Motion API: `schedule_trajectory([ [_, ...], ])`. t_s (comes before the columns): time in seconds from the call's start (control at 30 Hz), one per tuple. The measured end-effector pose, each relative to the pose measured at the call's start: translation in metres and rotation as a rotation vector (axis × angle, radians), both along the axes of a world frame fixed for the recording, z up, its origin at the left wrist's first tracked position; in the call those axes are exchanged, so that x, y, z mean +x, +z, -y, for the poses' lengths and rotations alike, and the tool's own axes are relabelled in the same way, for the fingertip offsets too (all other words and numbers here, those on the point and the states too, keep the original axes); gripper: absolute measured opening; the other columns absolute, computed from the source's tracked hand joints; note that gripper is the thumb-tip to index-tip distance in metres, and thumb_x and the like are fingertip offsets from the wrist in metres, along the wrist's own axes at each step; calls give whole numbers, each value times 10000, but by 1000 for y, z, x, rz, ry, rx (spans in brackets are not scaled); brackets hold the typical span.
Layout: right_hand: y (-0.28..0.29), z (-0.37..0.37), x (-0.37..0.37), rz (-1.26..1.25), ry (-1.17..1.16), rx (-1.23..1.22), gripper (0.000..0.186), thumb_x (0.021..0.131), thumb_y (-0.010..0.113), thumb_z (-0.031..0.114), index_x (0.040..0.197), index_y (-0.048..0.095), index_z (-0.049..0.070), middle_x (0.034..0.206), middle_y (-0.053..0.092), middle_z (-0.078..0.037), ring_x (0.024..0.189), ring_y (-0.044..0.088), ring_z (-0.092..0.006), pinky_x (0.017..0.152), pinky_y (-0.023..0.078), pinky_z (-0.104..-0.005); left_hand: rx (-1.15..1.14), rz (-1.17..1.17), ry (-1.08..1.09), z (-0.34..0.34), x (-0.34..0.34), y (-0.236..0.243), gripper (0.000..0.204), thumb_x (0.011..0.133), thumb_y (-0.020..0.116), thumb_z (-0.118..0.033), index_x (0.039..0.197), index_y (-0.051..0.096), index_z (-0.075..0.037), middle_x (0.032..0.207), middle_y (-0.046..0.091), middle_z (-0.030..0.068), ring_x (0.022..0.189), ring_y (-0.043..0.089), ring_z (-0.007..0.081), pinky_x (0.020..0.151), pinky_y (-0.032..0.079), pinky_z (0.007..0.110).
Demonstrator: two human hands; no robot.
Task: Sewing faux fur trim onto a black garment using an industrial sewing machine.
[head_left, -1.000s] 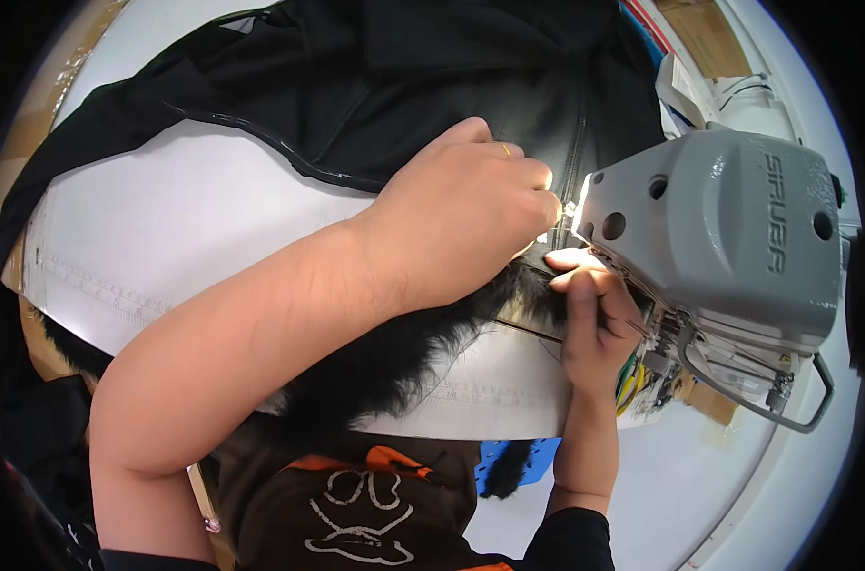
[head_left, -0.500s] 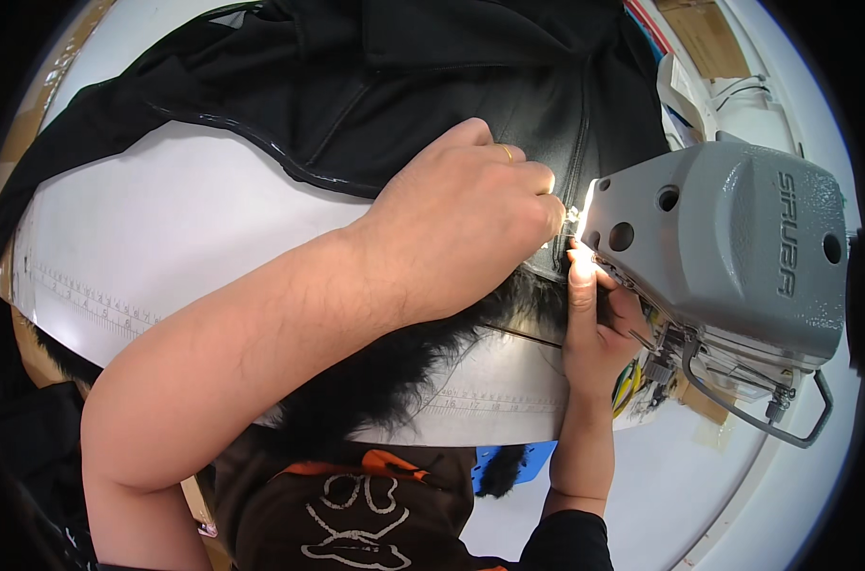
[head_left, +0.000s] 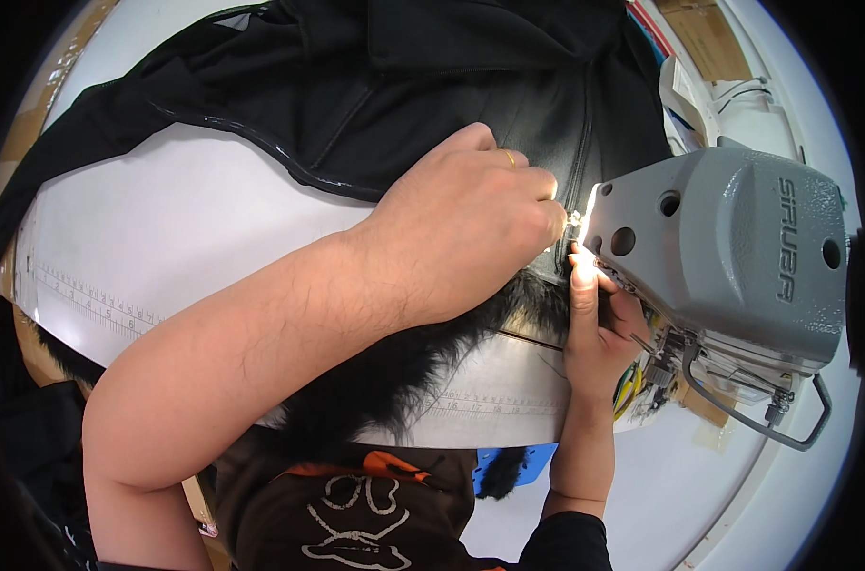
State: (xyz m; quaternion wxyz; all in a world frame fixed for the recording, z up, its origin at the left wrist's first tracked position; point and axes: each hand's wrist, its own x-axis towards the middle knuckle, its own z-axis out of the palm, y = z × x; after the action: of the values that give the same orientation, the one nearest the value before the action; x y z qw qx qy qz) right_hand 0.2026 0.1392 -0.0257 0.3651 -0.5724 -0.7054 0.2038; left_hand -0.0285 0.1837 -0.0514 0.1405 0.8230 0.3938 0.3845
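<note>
My left hand [head_left: 485,214] is closed, its curled fingers pressed on a black garment [head_left: 471,90] just left of the needle area of a grey sewing machine [head_left: 737,252]. Where those fingertips meet the fabric is hidden beneath the knuckles. Close to the lit presser foot, my right hand [head_left: 594,328] comes in from below, thumb pointing up and fingertips pinching the fabric edge. Black fur [head_left: 385,381] runs under my left wrist toward the machine, beside the seam. Glare from the machine's lamp washes out the detail at the needle.
The garment spreads over a white table [head_left: 166,209] with ruler markings along its near edge. A wire guard [head_left: 808,433] juts out from the machine's lower right. A blue item [head_left: 537,466] shows below the table edge. Cardboard [head_left: 704,38] stands at the far right.
Both hands keep nearly the same place and grip. The fabric edge under my left hand has shifted very slightly.
</note>
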Motion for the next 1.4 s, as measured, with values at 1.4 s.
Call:
schedule_trajectory([
  [1.4,9,-8,-13,95,-46,-37,194,997,790,86,1152,816,-28,1088,814,-57,1011,704,-120,1004,514,-280,36,-29,20,1,6,1,117,842,787,-133,838,677,-91,835,609,15,863,657,204,854,477,379],
])
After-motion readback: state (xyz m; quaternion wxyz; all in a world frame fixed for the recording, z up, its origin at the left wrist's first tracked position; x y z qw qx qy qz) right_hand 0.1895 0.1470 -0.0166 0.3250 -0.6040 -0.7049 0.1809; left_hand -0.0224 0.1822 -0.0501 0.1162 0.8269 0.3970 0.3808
